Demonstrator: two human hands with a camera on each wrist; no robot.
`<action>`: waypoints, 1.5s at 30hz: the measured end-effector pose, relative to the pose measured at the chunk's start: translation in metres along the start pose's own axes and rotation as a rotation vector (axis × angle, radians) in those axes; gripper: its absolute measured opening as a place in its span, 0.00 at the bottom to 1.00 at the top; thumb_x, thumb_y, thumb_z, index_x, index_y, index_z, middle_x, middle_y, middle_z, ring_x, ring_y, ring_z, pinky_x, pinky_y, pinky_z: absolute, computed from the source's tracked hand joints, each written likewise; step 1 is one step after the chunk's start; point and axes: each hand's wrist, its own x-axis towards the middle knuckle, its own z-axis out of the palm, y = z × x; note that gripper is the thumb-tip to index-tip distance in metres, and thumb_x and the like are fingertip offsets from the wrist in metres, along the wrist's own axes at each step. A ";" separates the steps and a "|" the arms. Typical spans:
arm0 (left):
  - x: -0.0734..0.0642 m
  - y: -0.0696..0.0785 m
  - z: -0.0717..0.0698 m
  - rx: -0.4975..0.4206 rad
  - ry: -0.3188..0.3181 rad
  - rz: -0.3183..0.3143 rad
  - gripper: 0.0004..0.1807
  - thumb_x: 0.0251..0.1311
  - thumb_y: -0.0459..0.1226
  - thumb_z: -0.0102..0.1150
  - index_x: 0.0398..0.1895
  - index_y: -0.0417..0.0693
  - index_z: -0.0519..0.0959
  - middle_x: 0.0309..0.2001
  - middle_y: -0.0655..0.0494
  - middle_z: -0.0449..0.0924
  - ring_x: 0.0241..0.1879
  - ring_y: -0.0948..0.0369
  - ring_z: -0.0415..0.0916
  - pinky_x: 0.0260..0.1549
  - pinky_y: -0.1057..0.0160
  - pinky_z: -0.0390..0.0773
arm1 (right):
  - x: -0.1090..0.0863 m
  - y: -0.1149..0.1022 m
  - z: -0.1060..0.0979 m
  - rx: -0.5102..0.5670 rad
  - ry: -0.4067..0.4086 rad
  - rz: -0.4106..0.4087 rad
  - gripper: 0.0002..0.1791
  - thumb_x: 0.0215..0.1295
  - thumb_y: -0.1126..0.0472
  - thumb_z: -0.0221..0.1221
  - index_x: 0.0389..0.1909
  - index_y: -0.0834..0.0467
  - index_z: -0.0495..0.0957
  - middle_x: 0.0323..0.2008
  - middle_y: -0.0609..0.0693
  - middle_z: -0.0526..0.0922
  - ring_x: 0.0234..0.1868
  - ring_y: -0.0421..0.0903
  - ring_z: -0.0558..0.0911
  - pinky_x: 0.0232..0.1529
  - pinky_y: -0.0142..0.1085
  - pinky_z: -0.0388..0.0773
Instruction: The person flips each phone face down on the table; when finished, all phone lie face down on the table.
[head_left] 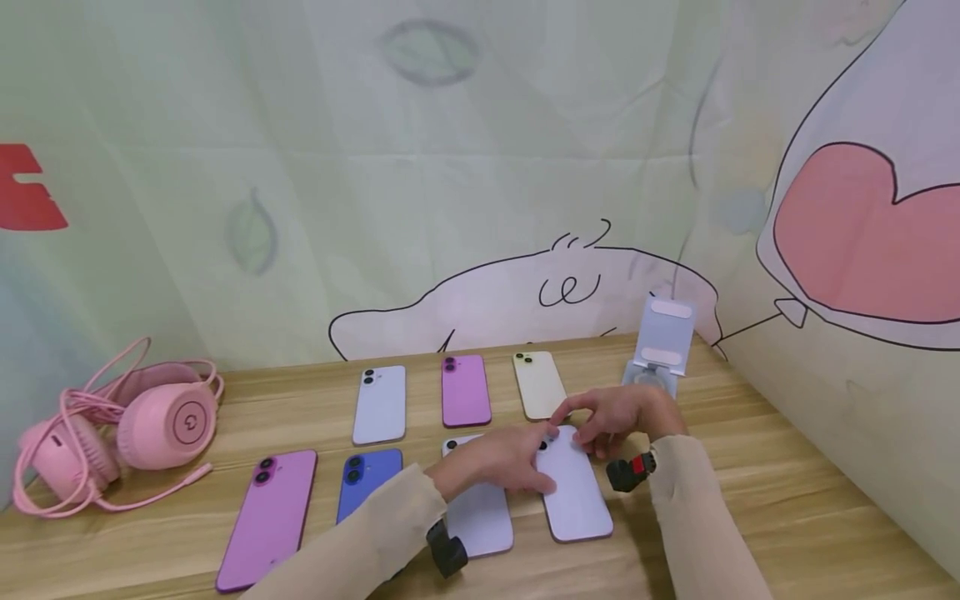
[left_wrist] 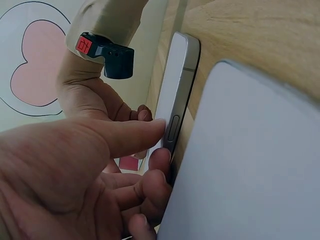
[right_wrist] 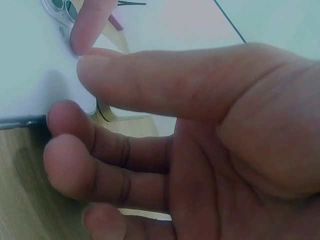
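A white phone (head_left: 576, 492) lies back up on the wooden table, its camera corner partly covered by fingers. My left hand (head_left: 510, 457) reaches over another pale phone (head_left: 480, 517) and pinches the white phone's left edge. In the left wrist view, the left thumb (left_wrist: 135, 136) lies on that edge beside a side button, with curled fingers below it. My right hand (head_left: 618, 415) holds the same phone's top end, index finger at the upper edge and thumb near the right corner. The right wrist view shows the right thumb (right_wrist: 150, 82) at the corner and the other fingers bent beside it.
Behind lie a white phone (head_left: 380, 404), a purple phone (head_left: 466, 390) and a cream phone (head_left: 542, 387). To the left are a blue phone (head_left: 367, 477), a larger purple phone (head_left: 268, 517) and pink headphones (head_left: 161, 425) with a looped cable. A folding stand (head_left: 663, 333) stands back right.
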 end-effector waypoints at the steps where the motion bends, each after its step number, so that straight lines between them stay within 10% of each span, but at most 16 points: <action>1: 0.000 0.000 0.000 -0.003 0.001 0.001 0.40 0.60 0.41 0.71 0.73 0.47 0.63 0.23 0.57 0.77 0.17 0.63 0.74 0.21 0.67 0.69 | 0.000 0.000 0.000 -0.003 0.002 0.002 0.22 0.69 0.67 0.59 0.62 0.50 0.74 0.27 0.51 0.75 0.24 0.43 0.74 0.26 0.31 0.74; 28: -0.001 -0.003 0.000 -0.002 -0.001 0.026 0.39 0.60 0.43 0.70 0.73 0.49 0.64 0.26 0.58 0.78 0.20 0.63 0.74 0.23 0.67 0.70 | -0.001 -0.006 0.002 -0.027 0.034 0.004 0.19 0.71 0.64 0.58 0.60 0.50 0.75 0.28 0.51 0.74 0.25 0.45 0.73 0.26 0.32 0.73; 45: -0.012 -0.009 -0.027 -0.071 0.004 0.072 0.36 0.64 0.45 0.66 0.73 0.47 0.64 0.26 0.55 0.82 0.23 0.61 0.77 0.26 0.65 0.72 | -0.007 -0.017 -0.002 -0.114 0.107 -0.322 0.23 0.72 0.62 0.57 0.66 0.55 0.70 0.27 0.53 0.76 0.26 0.47 0.74 0.30 0.36 0.71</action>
